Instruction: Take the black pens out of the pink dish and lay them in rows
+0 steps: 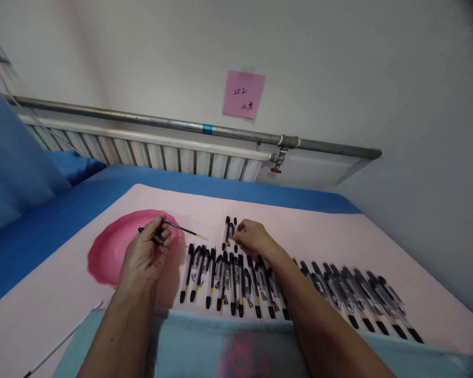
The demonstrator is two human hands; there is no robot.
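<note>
My left hand is closed over the rim of the pink bowl. Between its thumb and forefinger sits a thin pen refill, its yellow and clear tip pointing right. A black pen part also shows against the fingers of that hand. Fingertips of my right hand are pinched together at an upright-lying pen, partly covering it. Just left of it lie another black-capped pen and a small black-and-clear part. Below both hands runs a row of black-ended pens with small parts between them.
A pink scalloped bowl stands at left on the pink sheet. More pens lie right of my right forearm. A thin white stick is at front left. A radiator and pipe run along the wall.
</note>
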